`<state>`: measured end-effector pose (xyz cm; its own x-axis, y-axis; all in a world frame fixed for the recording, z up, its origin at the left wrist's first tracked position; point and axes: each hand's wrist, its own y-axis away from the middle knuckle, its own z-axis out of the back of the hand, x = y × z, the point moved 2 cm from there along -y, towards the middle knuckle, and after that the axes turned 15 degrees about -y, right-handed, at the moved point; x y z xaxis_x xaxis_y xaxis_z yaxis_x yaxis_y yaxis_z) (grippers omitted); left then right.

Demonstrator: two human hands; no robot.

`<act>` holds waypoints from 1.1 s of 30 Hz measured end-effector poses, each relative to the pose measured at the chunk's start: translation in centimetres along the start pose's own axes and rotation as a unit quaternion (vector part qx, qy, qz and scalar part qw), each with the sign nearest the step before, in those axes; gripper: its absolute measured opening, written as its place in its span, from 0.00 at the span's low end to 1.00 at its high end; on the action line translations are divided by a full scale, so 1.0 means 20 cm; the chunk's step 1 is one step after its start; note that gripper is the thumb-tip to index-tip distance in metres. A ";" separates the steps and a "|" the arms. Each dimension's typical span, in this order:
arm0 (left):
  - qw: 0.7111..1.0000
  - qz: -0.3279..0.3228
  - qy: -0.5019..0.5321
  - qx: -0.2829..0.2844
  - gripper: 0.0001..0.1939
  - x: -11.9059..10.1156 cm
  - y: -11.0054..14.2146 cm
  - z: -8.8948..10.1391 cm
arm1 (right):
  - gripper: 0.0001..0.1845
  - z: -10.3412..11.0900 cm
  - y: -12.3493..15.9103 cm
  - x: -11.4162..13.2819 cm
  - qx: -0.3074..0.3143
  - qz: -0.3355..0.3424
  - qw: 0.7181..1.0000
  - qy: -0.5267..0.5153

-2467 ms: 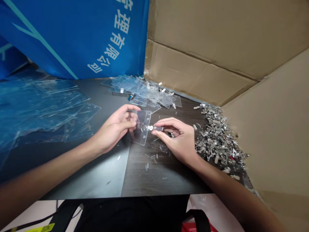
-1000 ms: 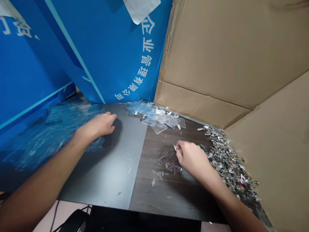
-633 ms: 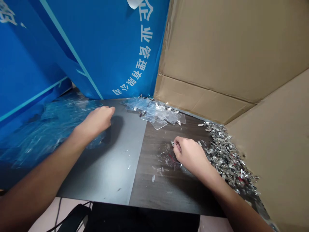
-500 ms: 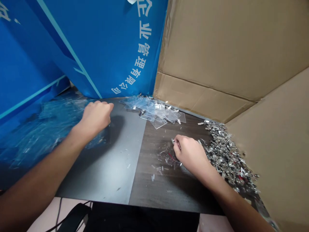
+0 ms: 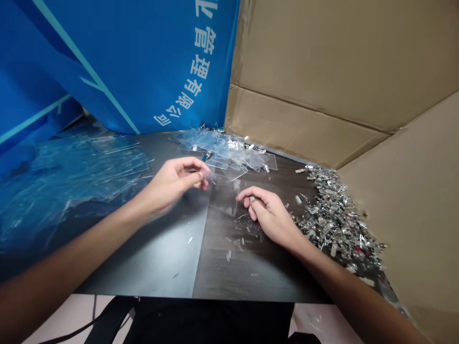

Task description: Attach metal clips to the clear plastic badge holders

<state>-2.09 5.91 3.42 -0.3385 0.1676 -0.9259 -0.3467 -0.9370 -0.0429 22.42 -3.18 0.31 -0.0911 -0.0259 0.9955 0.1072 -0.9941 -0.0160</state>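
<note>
My left hand [image 5: 177,184] is pinched at the left end of a clear plastic sleeve [image 5: 231,198], held above the middle of the table. The sleeve is so transparent that its outline is hard to follow. My right hand [image 5: 268,208] is at the sleeve's right edge, fingers curled around a small metal clip [image 5: 252,198]. Whether the clip touches the sleeve I cannot tell. To the left lies a wide heap of clear, bluish plastic sleeves [image 5: 89,162]. A heap of small metal clips [image 5: 335,210] spreads to the right of my right hand.
Behind my hands lies a pile of clear sleeves with metal clips among them [image 5: 229,150]. Small clear slivers [image 5: 236,241] are scattered on the dark table [image 5: 165,267]. A blue printed panel [image 5: 143,62] and cardboard walls [image 5: 304,57] close off the back and right.
My left hand has moved right from beside the sleeve heap and now holds a clear sleeve near my right hand. My right hand has shifted slightly left and up. The view has tilted a little downward.
</note>
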 end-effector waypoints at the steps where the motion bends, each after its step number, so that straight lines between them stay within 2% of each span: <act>1: 1.000 -0.004 0.025 0.015 0.11 0.01 0.02 -0.05 | 0.17 -0.01 0.00 -0.01 0.007 -0.007 1.000 -0.027; 5: 0.999 -0.033 0.027 0.032 0.07 0.04 0.07 -0.16 | 0.17 -0.03 0.00 -0.02 0.033 -0.028 0.994 -0.104; 9: 0.993 -0.065 0.083 0.043 0.08 0.04 0.10 -0.19 | 0.15 -0.05 0.01 0.01 0.044 -0.006 0.999 -0.017; 13: 0.969 -0.015 0.191 0.155 0.10 0.05 0.13 -0.26 | 0.27 -0.08 0.02 0.02 0.015 0.043 0.998 0.037; 16: 0.953 0.015 0.233 0.195 0.17 0.04 0.15 -0.29 | 0.24 -0.09 0.04 0.03 -0.003 0.044 0.999 0.027; 19: 0.934 0.055 0.298 0.188 0.24 0.03 0.15 -0.29 | 0.13 -0.08 0.05 0.02 -0.022 0.035 0.999 0.016; 21: 0.926 0.076 0.327 0.174 0.25 0.02 0.14 -0.27 | 0.16 -0.08 0.05 0.01 -0.030 0.025 0.999 -0.008; 24: 0.938 0.081 0.308 0.135 0.19 0.04 0.13 -0.27 | 0.17 -0.08 0.05 0.00 -0.028 0.013 0.999 -0.037; 28: 0.955 0.092 0.266 0.094 0.10 0.07 0.15 -0.29 | 0.13 -0.09 0.05 0.02 -0.022 0.024 0.999 0.006; 33: 0.975 0.075 0.193 0.078 0.08 0.06 0.17 -0.29 | 0.10 -0.07 0.06 0.04 -0.051 0.068 0.996 0.029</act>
<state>1.49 1.20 -0.06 -0.0520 -0.1233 -0.9910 -0.4569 -0.8795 0.1334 21.13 -4.46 0.99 -0.1394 -0.1641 0.9766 0.0216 -0.9864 -0.1626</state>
